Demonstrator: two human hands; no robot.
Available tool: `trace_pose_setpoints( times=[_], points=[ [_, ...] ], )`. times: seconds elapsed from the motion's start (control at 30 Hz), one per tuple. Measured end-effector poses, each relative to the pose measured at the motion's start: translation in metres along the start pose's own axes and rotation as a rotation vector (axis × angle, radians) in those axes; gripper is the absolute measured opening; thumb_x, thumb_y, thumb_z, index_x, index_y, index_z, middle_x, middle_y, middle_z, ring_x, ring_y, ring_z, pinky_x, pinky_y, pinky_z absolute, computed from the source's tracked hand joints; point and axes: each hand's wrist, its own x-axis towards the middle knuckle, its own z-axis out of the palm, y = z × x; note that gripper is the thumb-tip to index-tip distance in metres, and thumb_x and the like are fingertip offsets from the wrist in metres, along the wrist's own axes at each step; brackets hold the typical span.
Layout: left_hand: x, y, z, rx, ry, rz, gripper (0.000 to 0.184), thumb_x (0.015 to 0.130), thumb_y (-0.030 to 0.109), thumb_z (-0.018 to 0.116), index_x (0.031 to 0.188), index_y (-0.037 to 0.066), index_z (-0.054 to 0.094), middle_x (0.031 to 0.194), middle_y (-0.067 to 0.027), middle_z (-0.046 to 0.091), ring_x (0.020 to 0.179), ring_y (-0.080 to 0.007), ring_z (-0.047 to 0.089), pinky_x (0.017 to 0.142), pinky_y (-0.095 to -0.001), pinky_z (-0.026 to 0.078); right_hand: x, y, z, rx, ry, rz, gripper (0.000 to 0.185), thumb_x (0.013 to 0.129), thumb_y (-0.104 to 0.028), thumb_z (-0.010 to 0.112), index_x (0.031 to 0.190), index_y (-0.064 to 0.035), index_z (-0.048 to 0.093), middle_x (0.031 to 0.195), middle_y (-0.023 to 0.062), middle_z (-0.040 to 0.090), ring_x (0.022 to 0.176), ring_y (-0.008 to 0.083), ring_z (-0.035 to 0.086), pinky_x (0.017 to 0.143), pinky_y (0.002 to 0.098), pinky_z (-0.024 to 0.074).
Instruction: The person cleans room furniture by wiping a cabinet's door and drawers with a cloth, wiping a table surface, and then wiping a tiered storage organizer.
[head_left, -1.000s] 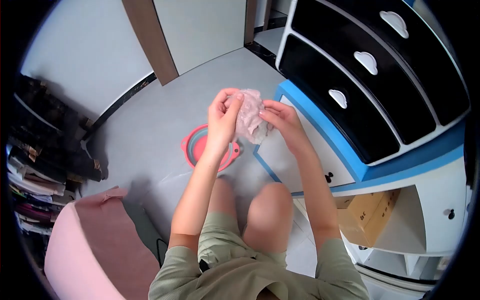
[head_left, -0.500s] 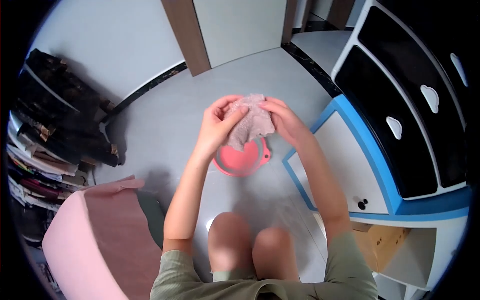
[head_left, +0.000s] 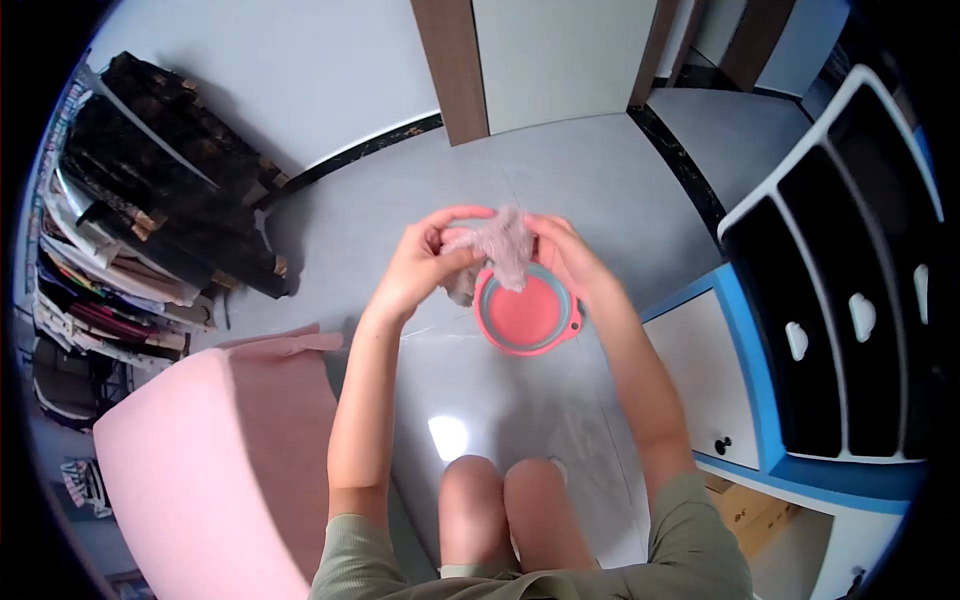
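We see the pinkish-grey cloth (head_left: 508, 245) lifted clear of the floor (head_left: 590, 150) and held between two hands, so picking it up is done. The left hand (head_left: 412, 268) is partly curled, its thumb pressing the cloth against the fingers behind. The right hand (head_left: 570, 262) is nearly closed, its fingertips pinching the upper right edge.

We judge the handling to be midway: the cloth is bunched, with one fold hanging at its middle and another below the left thumb, so it is neither spread flat nor set down. Whether it is wet, we cannot tell.

Under the hands, the pink basin (head_left: 530, 315) sits on the floor, nearer the cabinet (head_left: 702, 365) at the right than the floor's far edge along the skirting (head_left: 375, 142). From our view the hanging fold overlaps the basin's upper rim, though the cloth seems to be above it rather than in it. Letting go of the cloth is a step not yet done by either hand
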Motion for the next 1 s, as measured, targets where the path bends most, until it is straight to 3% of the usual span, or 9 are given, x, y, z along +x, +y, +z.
trace_pose_setpoints(
  times=[0.17, 0.37, 0.5, 0.53, 0.63, 0.77, 0.87, 0.97, 1.0],
  points=[
    [-0.030, 0.108, -0.022, -0.064, -0.071, -0.046, 0.043, 0.080, -0.002, 0.056, 0.122, 0.007, 0.053, 0.087, 0.0014, 0.063, 0.069, -0.0056, 0.055, 0.060, -0.0181, 0.044, -0.008, -0.084, 0.082, 0.053, 0.047, -0.025, 0.023, 0.086, -0.019, 0.062, 0.101, -0.0011, 0.061, 0.092, 0.0033, 0.062, 0.083, 0.0108, 0.058, 0.073, 0.0259, 0.0467],
    [-0.056, 0.227, -0.039, 0.057, -0.122, -0.063, 0.039, 0.084, 0.003, 0.060, 0.122, 0.005, 0.052, 0.087, 0.0004, 0.062, 0.077, -0.0054, 0.057, 0.067, -0.0205, 0.046, -0.032, -0.210, 0.169, -0.080, 0.195, -0.189, 0.019, 0.089, -0.013, 0.056, 0.102, 0.0011, 0.058, 0.091, 0.0013, 0.060, 0.084, 0.0071, 0.054, 0.076, 0.0228, 0.0439],
    [-0.072, 0.320, -0.038, 0.140, -0.099, -0.089, 0.029, 0.083, 0.007, 0.065, 0.110, 0.004, 0.055, 0.078, 0.0027, 0.060, 0.071, -0.0033, 0.052, 0.060, -0.0195, 0.042, -0.057, -0.287, 0.216, -0.193, 0.281, -0.276, 0.018, 0.092, -0.012, 0.052, 0.103, 0.0012, 0.057, 0.089, -0.0002, 0.058, 0.082, 0.0058, 0.052, 0.075, 0.0211, 0.0424],
    [-0.075, 0.339, -0.035, 0.079, -0.105, -0.086, 0.022, 0.082, 0.009, 0.067, 0.101, 0.004, 0.057, 0.074, 0.0040, 0.059, 0.069, -0.0025, 0.051, 0.060, -0.0194, 0.040, -0.064, -0.304, 0.227, -0.214, 0.315, -0.296, 0.018, 0.093, -0.013, 0.051, 0.102, 0.0013, 0.056, 0.089, -0.0004, 0.058, 0.082, 0.0055, 0.051, 0.075, 0.0208, 0.0421],
    [-0.085, 0.400, -0.029, 0.165, -0.065, -0.089, 0.019, 0.080, 0.009, 0.069, 0.096, 0.003, 0.060, 0.076, 0.0034, 0.059, 0.071, -0.0031, 0.051, 0.062, -0.0203, 0.041, -0.080, -0.349, 0.251, -0.265, 0.397, -0.371, 0.018, 0.094, -0.014, 0.050, 0.101, 0.0018, 0.056, 0.088, -0.0007, 0.057, 0.081, 0.0049, 0.050, 0.074, 0.0200, 0.0415],
    [-0.092, 0.438, -0.015, 0.106, 0.016, 0.040, 0.015, 0.080, 0.010, 0.069, 0.092, 0.003, 0.064, 0.076, 0.0024, 0.060, 0.069, -0.0042, 0.052, 0.061, -0.0194, 0.041, -0.090, -0.373, 0.266, -0.339, 0.537, -0.510, 0.018, 0.094, -0.013, 0.051, 0.099, 0.0035, 0.056, 0.083, -0.0011, 0.057, 0.078, 0.0044, 0.049, 0.070, 0.0194, 0.0408],
    [-0.090, 0.447, -0.015, -0.020, 0.047, 0.071, 0.017, 0.080, 0.012, 0.070, 0.093, 0.002, 0.065, 0.078, 0.0021, 0.061, 0.071, -0.0047, 0.053, 0.064, -0.0201, 0.042, -0.092, -0.383, 0.269, -0.378, 0.579, -0.552, 0.021, 0.094, -0.014, 0.049, 0.104, 0.0025, 0.057, 0.090, -0.0014, 0.059, 0.082, 0.0046, 0.050, 0.075, 0.0194, 0.0410],
    [-0.081, 0.436, -0.024, -0.099, 0.095, 0.047, 0.018, 0.083, 0.015, 0.067, 0.094, 0.001, 0.066, 0.079, 0.0016, 0.062, 0.072, -0.0051, 0.053, 0.067, -0.0209, 0.043, -0.088, -0.385, 0.279, -0.263, 0.682, -0.499, 0.020, 0.091, -0.009, 0.054, 0.106, 0.0047, 0.054, 0.095, 0.0029, 0.060, 0.084, 0.0068, 0.054, 0.076, 0.0202, 0.0436],
    [-0.075, 0.433, -0.030, -0.126, 0.097, 0.049, 0.018, 0.084, 0.016, 0.066, 0.094, 0.000, 0.066, 0.080, 0.0013, 0.062, 0.072, -0.0052, 0.054, 0.068, -0.0211, 0.043, -0.085, -0.386, 0.284, -0.273, 0.627, -0.543, 0.023, 0.090, -0.008, 0.055, 0.109, 0.0047, 0.052, 0.098, 0.0042, 0.060, 0.086, 0.0077, 0.055, 0.077, 0.0209, 0.0440]
  ],
)
